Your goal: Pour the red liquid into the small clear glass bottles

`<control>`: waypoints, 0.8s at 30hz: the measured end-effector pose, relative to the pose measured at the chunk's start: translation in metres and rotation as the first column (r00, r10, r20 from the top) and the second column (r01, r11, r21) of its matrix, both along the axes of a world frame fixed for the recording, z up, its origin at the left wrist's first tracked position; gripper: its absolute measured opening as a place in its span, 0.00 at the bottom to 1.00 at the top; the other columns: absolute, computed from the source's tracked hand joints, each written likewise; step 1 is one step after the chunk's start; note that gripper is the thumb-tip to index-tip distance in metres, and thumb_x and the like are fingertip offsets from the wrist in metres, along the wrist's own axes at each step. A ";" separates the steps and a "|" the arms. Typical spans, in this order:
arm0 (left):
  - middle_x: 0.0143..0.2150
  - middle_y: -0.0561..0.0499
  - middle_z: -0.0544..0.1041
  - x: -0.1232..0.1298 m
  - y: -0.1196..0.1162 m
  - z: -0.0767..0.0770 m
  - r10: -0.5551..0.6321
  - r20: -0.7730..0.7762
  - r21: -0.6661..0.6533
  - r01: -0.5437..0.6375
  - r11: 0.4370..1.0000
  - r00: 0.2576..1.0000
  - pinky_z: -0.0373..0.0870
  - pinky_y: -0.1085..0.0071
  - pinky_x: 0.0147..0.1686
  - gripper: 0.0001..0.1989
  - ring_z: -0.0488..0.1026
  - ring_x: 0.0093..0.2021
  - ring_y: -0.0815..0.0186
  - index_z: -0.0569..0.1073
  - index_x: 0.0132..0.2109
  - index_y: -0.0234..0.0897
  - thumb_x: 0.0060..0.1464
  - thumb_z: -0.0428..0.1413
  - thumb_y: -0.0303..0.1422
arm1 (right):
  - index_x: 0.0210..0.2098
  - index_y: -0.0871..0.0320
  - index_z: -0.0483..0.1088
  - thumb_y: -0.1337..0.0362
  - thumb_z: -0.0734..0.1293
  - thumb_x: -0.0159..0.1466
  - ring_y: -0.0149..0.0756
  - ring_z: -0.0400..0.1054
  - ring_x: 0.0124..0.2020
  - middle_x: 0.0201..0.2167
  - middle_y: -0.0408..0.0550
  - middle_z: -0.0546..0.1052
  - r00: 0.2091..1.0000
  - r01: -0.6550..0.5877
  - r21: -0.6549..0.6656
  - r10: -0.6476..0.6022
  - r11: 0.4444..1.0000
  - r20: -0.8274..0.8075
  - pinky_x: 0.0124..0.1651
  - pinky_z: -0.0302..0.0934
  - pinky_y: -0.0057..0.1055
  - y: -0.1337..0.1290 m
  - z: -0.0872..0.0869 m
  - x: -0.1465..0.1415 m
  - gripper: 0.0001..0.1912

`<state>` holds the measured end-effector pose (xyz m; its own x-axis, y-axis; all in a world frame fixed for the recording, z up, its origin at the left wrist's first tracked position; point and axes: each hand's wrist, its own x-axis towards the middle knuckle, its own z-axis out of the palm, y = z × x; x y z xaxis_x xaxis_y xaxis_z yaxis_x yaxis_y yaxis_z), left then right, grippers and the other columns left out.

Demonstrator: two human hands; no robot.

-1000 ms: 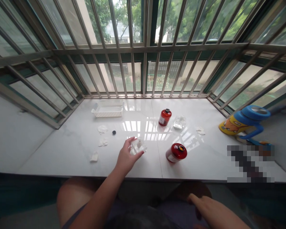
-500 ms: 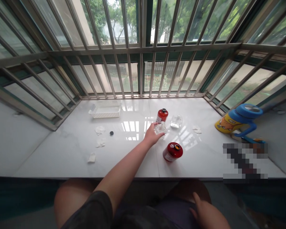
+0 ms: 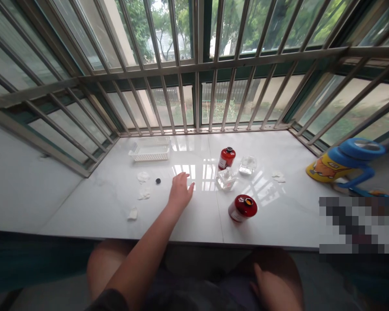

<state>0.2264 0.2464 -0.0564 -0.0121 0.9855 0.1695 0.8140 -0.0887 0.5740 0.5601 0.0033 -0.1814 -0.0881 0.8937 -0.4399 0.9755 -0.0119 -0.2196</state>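
My left hand is over the white tabletop with its fingers apart and nothing in them, just right of a small black cap. My right hand rests low over my lap, fingers partly spread and holding nothing visible. A clear glass bottle stands in front of a small red bottle with a black top. Behind and right is another clear glass bottle. The larger red bottle, with an open neck, stands nearer the front edge.
A white perforated basket sits at the back left. Crumpled white tissues lie left of the cap, another tissue to the right. A blue and yellow flask stands at the right. Metal bars close off the back.
My left hand has let go of the clear glass bottle beside the small red one and moved left toward the black cap. The view has shifted slightly; my right hand stays low.
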 end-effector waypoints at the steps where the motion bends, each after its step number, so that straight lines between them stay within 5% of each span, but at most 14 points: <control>1: 0.71 0.35 0.70 -0.021 -0.003 0.002 0.085 -0.064 -0.001 -0.085 0.996 0.994 0.59 0.46 0.75 0.20 0.62 0.74 0.45 0.73 0.64 0.36 0.69 0.55 0.34 | 0.58 0.61 0.78 0.69 0.68 0.65 0.60 0.84 0.40 0.38 0.66 0.86 0.999 -0.033 -0.040 0.033 0.999 0.000 0.44 0.73 0.46 0.003 0.004 -0.004 0.22; 5: 0.65 0.28 0.72 -0.091 -0.001 0.004 0.354 -0.283 -0.032 -0.377 0.926 0.892 0.67 0.38 0.64 0.20 0.64 0.68 0.34 0.74 0.61 0.30 0.66 0.55 0.35 | 0.67 0.64 0.72 0.68 0.64 0.71 0.60 0.83 0.49 0.47 0.68 0.86 0.986 -0.162 -0.117 0.164 0.980 0.005 0.49 0.73 0.46 0.009 0.026 -0.032 0.26; 10: 0.58 0.30 0.76 -0.133 0.012 -0.003 0.358 -0.420 -0.097 -0.434 0.896 0.834 0.71 0.47 0.58 0.19 0.68 0.62 0.37 0.78 0.53 0.32 0.65 0.55 0.41 | 0.61 0.59 0.76 0.67 0.65 0.71 0.55 0.82 0.48 0.46 0.61 0.86 0.970 -0.236 -0.068 0.230 0.969 -0.081 0.47 0.71 0.39 0.015 0.063 -0.069 0.20; 17: 0.61 0.35 0.75 -0.140 0.023 -0.011 0.283 -0.404 -0.109 -0.352 0.930 0.870 0.69 0.53 0.60 0.23 0.69 0.62 0.41 0.76 0.61 0.36 0.64 0.57 0.43 | 0.49 0.56 0.77 0.66 0.67 0.71 0.52 0.81 0.47 0.44 0.55 0.85 0.939 -0.280 0.025 0.280 0.960 -0.198 0.47 0.67 0.37 0.023 0.092 -0.086 0.10; 24: 0.55 0.37 0.78 -0.122 0.026 0.004 0.229 -0.259 -0.053 -0.250 0.967 0.938 0.69 0.53 0.62 0.13 0.72 0.59 0.45 0.80 0.50 0.35 0.64 0.57 0.35 | 0.47 0.56 0.77 0.66 0.66 0.71 0.50 0.80 0.47 0.43 0.53 0.84 0.918 -0.311 0.061 0.316 0.949 -0.238 0.48 0.66 0.37 0.031 0.098 -0.087 0.08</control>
<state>0.1045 0.2720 -0.0519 -0.2176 0.9694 0.1140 0.9230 0.1664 0.3471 0.4728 0.0343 -0.0834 -0.4662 0.8119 -0.3513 0.8460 0.2929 -0.4456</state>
